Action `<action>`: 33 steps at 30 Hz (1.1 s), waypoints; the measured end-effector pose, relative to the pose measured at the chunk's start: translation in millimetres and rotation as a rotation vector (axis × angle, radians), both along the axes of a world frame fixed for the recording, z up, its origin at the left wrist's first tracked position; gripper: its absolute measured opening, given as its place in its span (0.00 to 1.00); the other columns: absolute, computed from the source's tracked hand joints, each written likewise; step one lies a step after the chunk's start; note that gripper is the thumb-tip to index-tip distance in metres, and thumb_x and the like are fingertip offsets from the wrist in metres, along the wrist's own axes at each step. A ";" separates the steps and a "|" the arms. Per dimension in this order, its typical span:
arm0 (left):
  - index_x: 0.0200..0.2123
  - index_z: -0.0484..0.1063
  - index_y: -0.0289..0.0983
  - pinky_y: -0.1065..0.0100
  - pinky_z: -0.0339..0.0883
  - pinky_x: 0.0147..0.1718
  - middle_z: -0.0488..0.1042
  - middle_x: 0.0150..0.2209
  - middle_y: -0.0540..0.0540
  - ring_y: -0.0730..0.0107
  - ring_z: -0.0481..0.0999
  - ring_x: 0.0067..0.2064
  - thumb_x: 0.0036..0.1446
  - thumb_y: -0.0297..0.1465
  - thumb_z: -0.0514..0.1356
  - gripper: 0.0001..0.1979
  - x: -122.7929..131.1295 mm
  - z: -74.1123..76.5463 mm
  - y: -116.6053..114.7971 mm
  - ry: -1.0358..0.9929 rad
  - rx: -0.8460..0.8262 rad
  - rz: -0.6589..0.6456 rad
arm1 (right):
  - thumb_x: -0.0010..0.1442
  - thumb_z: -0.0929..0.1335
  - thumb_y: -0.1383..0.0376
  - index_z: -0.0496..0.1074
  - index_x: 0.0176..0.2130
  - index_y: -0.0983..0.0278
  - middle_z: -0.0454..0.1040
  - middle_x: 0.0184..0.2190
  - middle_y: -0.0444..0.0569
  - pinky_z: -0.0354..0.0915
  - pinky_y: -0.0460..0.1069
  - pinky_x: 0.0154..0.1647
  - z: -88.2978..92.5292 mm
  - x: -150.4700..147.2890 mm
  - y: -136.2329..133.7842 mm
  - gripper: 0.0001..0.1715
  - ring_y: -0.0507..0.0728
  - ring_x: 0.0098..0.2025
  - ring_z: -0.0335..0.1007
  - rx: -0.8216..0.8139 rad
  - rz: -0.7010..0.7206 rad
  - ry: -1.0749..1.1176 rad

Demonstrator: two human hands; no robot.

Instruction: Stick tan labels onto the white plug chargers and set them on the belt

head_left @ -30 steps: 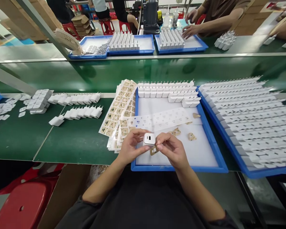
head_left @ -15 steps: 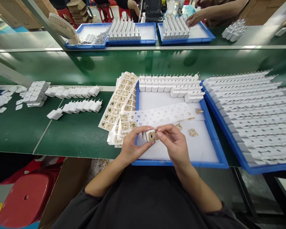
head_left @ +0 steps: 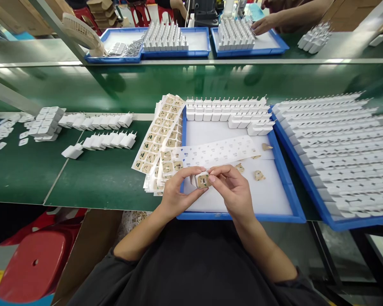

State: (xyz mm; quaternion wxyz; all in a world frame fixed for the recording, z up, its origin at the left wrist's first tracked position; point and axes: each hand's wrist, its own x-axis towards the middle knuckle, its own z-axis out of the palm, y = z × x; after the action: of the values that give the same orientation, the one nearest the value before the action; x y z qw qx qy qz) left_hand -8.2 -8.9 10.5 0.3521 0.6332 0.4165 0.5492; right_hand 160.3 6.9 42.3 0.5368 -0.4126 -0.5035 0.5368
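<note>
Between thumb and fingers, my left hand (head_left: 175, 191) grips a white plug adapter (head_left: 201, 180) whose tan, sticker-covered end faces up toward me. The thumb and forefinger of my right hand (head_left: 232, 187) pinch at the right edge of that tan sticker; how much of it they hold is hidden. Both hands hover over a blue-rimmed tray (head_left: 290, 187). Beneath them lies a partly peeled, translucent sticker sheet (head_left: 223, 151). Tan sticker sheets (head_left: 158, 131) are stacked at the tray's left edge, and tan scraps (head_left: 259, 175) lie inside it.
Rows of upright white adapters (head_left: 210, 111) line the tray's back. Another blue tray (head_left: 319, 208) full of adapters stands at right. More adapters (head_left: 107, 140) and small white covers (head_left: 1, 134) lie on the left. A co-worker's hand (head_left: 263, 24) touches a far tray.
The adapter's tan end has tilted slightly, and my right fingertips have shifted a little at its edge. Across the bench, the co-worker's hand has moved slightly.
</note>
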 end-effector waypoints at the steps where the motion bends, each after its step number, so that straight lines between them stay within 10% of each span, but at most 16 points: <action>1: 0.53 0.73 0.43 0.58 0.74 0.57 0.80 0.52 0.44 0.59 0.79 0.56 0.55 0.27 0.72 0.24 0.2 0.1 0.0 -0.003 0.000 0.002 | 0.61 0.75 0.58 0.76 0.36 0.58 0.77 0.35 0.46 0.74 0.53 0.48 -0.1 -0.2 -0.1 0.07 0.56 0.41 0.75 0.001 -0.002 -0.003; 33: 0.55 0.71 0.44 0.58 0.73 0.58 0.80 0.52 0.44 0.59 0.79 0.56 0.57 0.25 0.69 0.24 0.4 7.6 0.3 0.082 0.136 0.037 | 0.62 0.73 0.64 0.75 0.37 0.59 0.78 0.34 0.45 0.76 0.53 0.45 0.5 -9.5 -3.3 0.03 0.55 0.38 0.77 0.079 -0.093 -0.174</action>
State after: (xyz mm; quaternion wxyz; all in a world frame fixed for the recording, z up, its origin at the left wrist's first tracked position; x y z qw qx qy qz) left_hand -7.8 -8.6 18.1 0.2806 0.6700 0.4038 0.5561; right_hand 150.8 3.6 42.9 0.5313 -0.4592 -0.5491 0.4532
